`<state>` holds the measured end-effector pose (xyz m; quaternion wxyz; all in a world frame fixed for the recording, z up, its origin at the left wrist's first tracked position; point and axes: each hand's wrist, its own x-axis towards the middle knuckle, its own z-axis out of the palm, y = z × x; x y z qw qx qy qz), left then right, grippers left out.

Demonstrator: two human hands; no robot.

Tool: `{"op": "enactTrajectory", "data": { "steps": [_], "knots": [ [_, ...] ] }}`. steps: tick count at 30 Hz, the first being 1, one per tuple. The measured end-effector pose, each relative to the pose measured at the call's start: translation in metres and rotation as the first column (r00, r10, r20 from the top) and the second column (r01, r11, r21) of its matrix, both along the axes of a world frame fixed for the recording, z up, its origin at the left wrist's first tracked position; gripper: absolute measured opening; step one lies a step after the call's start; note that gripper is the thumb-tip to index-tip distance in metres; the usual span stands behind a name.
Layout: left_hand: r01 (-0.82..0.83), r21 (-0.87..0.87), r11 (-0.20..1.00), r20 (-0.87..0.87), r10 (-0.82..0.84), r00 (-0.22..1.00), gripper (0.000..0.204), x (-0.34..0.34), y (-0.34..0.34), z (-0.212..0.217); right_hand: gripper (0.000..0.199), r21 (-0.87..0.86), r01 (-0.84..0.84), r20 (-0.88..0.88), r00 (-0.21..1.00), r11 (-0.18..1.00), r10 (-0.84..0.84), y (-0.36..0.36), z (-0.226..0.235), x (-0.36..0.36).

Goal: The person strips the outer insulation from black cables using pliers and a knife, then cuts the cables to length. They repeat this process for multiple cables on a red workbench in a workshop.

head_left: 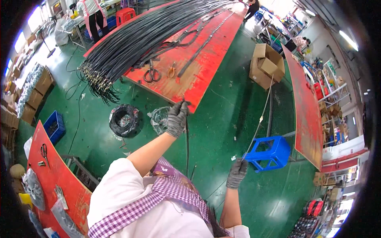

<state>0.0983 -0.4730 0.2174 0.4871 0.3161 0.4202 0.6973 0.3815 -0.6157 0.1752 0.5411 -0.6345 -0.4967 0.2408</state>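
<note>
Gloved fingers (180,107) of the person's left hand (177,119) are closed at the near corner of a long red table (210,79), which bears a broad bundle of black cables (147,39); by that heap, much seems done, though the loose length in hand appears left to deal with. This black strand (187,146) hangs straight down from under those fingers, its upper end hidden by the glove. Well apart, the right hand (237,173) is curled around the lower end of a thin pale line (261,119), whether cord or rod unclear.
</note>
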Motion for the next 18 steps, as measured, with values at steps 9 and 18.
{"op": "enactTrajectory", "data": {
  "steps": [9,18],
  "knots": [
    [-0.402,0.257,0.879,0.404,0.280,0.871,0.019,-0.220,0.130,0.112,0.027,0.143,0.054,-0.018,0.998,0.988,-0.052,0.132,0.125,-0.174],
    [-0.456,0.370,0.809,0.179,0.420,0.890,0.020,-0.410,0.176,0.118,0.024,-0.036,-0.139,-0.197,0.972,0.990,0.129,0.188,0.106,-0.321]
  ]
}}
